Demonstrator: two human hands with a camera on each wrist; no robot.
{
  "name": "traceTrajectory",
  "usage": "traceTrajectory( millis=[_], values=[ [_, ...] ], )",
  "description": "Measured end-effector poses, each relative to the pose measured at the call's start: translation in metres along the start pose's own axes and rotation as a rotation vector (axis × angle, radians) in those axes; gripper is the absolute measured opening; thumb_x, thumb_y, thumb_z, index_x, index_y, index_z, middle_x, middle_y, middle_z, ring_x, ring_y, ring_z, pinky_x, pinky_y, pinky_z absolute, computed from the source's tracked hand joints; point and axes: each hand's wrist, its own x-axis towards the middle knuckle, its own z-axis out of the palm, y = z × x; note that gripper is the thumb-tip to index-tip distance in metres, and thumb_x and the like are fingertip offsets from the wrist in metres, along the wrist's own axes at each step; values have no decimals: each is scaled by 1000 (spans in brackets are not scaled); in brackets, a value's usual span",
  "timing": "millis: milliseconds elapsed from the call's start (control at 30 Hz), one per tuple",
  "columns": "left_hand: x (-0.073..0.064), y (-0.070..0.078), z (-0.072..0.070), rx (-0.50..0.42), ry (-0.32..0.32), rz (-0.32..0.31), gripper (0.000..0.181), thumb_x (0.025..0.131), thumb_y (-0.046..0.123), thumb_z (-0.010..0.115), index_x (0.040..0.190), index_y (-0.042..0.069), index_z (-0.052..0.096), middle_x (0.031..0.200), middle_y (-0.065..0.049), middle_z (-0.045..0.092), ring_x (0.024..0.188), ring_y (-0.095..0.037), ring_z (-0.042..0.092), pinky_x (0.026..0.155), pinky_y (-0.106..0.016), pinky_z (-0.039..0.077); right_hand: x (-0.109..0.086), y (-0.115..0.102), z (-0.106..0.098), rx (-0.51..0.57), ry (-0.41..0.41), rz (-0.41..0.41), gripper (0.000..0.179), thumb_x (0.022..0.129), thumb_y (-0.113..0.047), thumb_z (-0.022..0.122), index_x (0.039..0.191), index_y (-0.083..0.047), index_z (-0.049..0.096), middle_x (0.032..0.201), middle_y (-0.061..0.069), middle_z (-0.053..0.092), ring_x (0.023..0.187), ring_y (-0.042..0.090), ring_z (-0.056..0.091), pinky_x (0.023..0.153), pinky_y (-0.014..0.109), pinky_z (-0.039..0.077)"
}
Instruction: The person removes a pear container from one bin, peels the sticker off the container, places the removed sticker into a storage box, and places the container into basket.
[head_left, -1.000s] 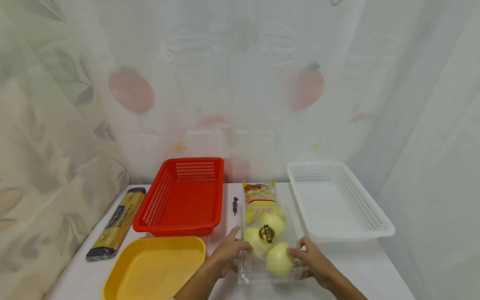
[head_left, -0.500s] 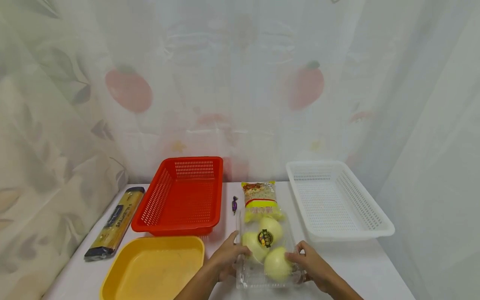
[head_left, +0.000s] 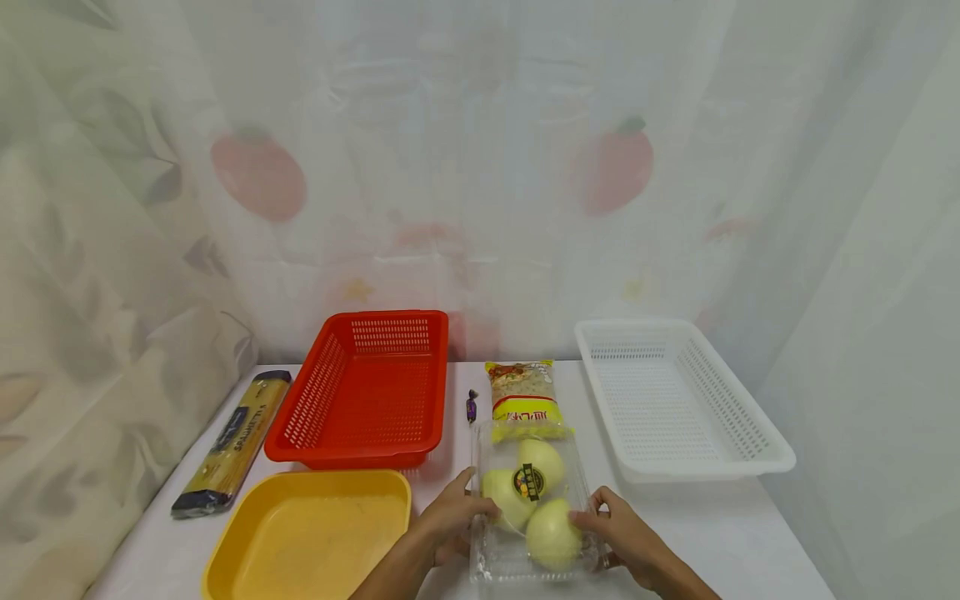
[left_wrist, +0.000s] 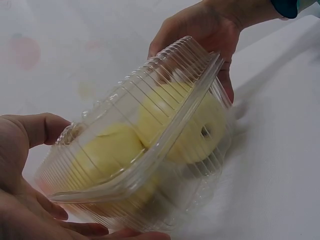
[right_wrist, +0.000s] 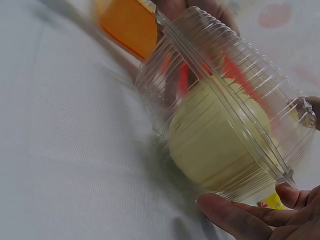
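A clear plastic clamshell box (head_left: 495, 562) lies at the front middle of the white table in the head view. Inside show three round, pale yellow fruits (head_left: 553, 537), under a dark round label (head_left: 528, 482) on the lid. My left hand (head_left: 453, 517) grips the box's left side, thumb over the lid and fingers low along the wall. On the opposite side my right hand (head_left: 622, 533) holds it the same way, thumb on the lid edge. In the left wrist view, ribbed walls and a dark-tipped fruit (left_wrist: 197, 130) show between both hands.
Behind the box lie a yellow-and-clear food packet (head_left: 522, 392) and a purple-wrapped candy (head_left: 471, 407). A red basket (head_left: 431, 417), a yellow tub (head_left: 401, 500) and a spaghetti pack (head_left: 236, 446) stand left. A white basket (head_left: 772, 458) is at the right.
Both hands have brought the box slightly lower and nearer the person's body. More of the yellow packet behind it now shows. The baskets, tub, candy and spaghetti have stayed put.
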Motion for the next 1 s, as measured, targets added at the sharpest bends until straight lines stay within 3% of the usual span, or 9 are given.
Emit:
traceTrajectory(
  millis=[300, 600, 833, 1000],
  values=[
    [0, -1, -2, 32, 1, -8, 98, 73, 5, 71, 151, -2, 11, 133, -34, 35, 103, -41, 49, 68, -60, 52, -1, 0, -1, 20, -53, -23, 38, 92, -28, 66, 94, -5, 36, 97, 14, 59, 80, 25, 61, 58, 38, 55],
    [2, 2, -4, 157, 37, -18, 96, 74, 11, 74, 149, -6, 17, 130, -34, 41, 95, -36, 55, 61, -52, 55, -3, 0, -3, -24, -43, -8, 39, 92, -30, 65, 99, -2, 39, 98, 13, 66, 83, 25, 62, 62, 41, 56],
    [1, 0, -2, 129, 65, -10, 96, 73, 7, 75, 149, -6, 19, 133, -37, 36, 97, -38, 54, 58, -52, 55, -6, -1, -9, -89, -19, -12, 41, 93, -30, 64, 108, 5, 48, 103, 14, 65, 91, 29, 63, 69, 45, 56],
    [0, 0, -1, 118, 71, -11, 96, 72, 6, 75, 149, -6, 19, 132, -37, 37, 94, -36, 54, 58, -52, 55, -9, -9, -15, -118, -19, -53, 55, 94, -27, 64, 124, 14, 44, 112, 22, 61, 98, 36, 61, 74, 49, 55]
  ],
)
